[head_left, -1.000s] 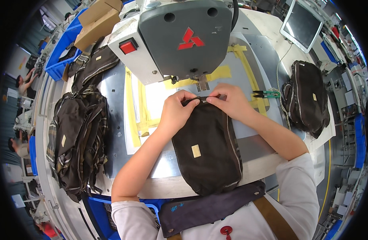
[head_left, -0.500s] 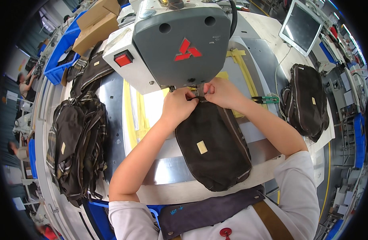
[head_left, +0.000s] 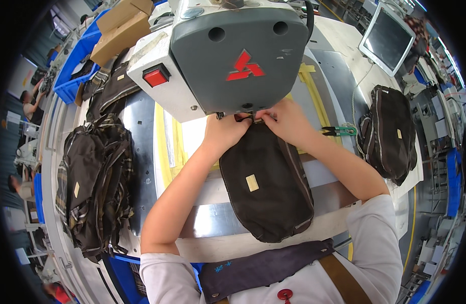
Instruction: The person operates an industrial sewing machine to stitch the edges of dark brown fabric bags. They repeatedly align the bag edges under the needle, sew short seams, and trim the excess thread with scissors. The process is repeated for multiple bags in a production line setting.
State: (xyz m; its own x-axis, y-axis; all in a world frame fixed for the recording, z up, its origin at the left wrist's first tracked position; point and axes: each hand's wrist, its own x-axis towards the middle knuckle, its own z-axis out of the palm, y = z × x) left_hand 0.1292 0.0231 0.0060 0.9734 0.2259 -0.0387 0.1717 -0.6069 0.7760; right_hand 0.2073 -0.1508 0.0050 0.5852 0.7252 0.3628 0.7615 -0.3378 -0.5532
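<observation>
Hands, left hand (head_left: 227,133) and right hand (head_left: 287,121), each grip clamped on the dark bag (head_left: 266,185) top under the sewing machine (head_left: 228,55).

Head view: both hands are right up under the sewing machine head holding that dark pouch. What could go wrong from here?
1. The left hand and right hand pinch the top edge of the dark brown pouch directly under the grey sewing machine head; fingers could be caught near the needle, which is hidden from view.
2. The pouch's lower end overhangs the metal work plate toward the person, so its weight may drag the seam off line.
</observation>
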